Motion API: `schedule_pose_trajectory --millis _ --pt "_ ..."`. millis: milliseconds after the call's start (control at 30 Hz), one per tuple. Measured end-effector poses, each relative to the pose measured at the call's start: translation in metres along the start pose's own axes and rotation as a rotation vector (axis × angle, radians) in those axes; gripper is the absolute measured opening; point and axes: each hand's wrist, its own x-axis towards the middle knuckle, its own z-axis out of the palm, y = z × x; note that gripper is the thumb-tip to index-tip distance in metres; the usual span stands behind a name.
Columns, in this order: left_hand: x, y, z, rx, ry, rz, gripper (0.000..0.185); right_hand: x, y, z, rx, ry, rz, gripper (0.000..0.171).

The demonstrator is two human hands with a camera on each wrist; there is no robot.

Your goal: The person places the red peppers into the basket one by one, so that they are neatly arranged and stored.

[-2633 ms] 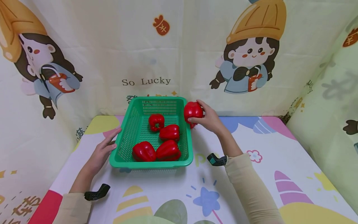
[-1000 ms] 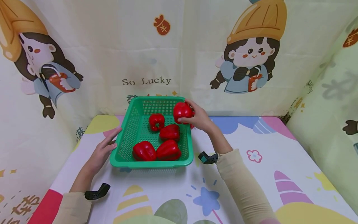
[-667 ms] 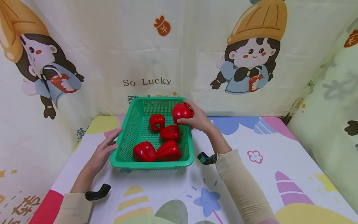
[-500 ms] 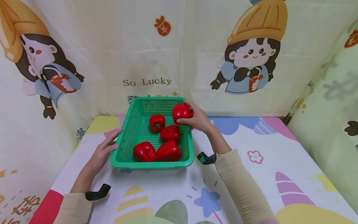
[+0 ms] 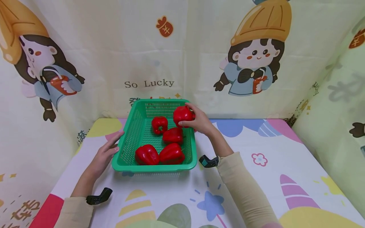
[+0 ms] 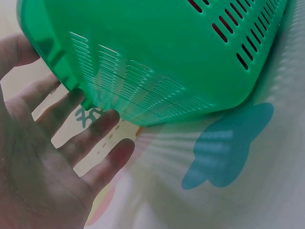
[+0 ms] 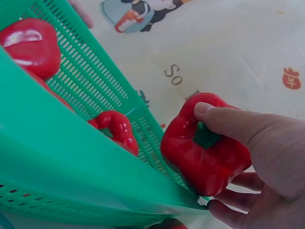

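My right hand [image 5: 199, 122] grips a red bell pepper [image 5: 182, 116] over the far right corner of the green mesh basket [image 5: 124, 148]. The right wrist view shows the same pepper [image 7: 205, 152] with its green stem under my thumb, just above the basket rim [image 7: 71, 162]. Several more red peppers [image 5: 159, 148] lie inside the basket. My left hand [image 5: 105, 153] rests with straight fingers against the basket's left wall; in the left wrist view the spread fingers [image 6: 81, 143] touch the wall [image 6: 157, 62].
A cartoon-print mat [image 5: 256, 177] covers the table. Printed cloth walls [image 5: 114, 47] stand at the back and both sides, close behind the basket. A sliver of another red pepper [image 5: 195, 129] shows on the mat beside the basket, under my right hand.
My right hand has carried the pepper leftward, from outside the basket's right rim to over its far right corner. The left hand and the basket have stayed put.
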Motion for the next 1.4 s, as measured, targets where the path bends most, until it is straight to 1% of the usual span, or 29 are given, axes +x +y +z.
schedule_pose_trajectory --millis 167,333,500,700,733,800,967,1033,1200,1400 --pt "0.000 -0.001 0.000 -0.007 -0.004 0.001 0.053 0.000 0.002 0.000 -0.001 -0.011 -0.015 0.082" --pt "0.000 -0.001 0.000 -0.007 -0.004 0.000 0.053 -0.002 0.005 -0.003 -0.027 0.010 -0.040 0.077" --pt "0.000 0.001 0.001 -0.009 -0.009 -0.003 0.052 -0.003 0.009 -0.007 -0.042 0.025 -0.054 0.076" --pt "-0.001 0.003 0.001 -0.007 -0.009 -0.005 0.053 -0.005 0.011 -0.010 -0.020 0.029 -0.065 0.074" --pt "-0.001 0.003 0.001 -0.002 -0.007 -0.008 0.053 -0.005 0.011 -0.010 -0.014 0.028 -0.063 0.074" --pt "-0.001 0.003 0.001 0.006 -0.006 -0.018 0.053 -0.011 0.002 -0.012 -0.006 0.026 -0.063 0.072" --pt "0.000 0.001 0.000 0.014 -0.004 -0.028 0.052 -0.013 0.011 -0.015 -0.019 0.056 -0.054 0.073" --pt "0.000 0.001 0.001 0.013 -0.002 -0.024 0.052 -0.009 0.023 -0.015 -0.030 0.076 -0.044 0.075" --pt "0.000 0.002 0.001 0.010 0.006 -0.018 0.052 -0.012 0.029 -0.018 -0.041 0.102 -0.021 0.075" --pt "0.000 0.002 0.002 -0.001 0.007 -0.006 0.052 -0.014 0.035 -0.021 -0.039 0.106 -0.013 0.075"
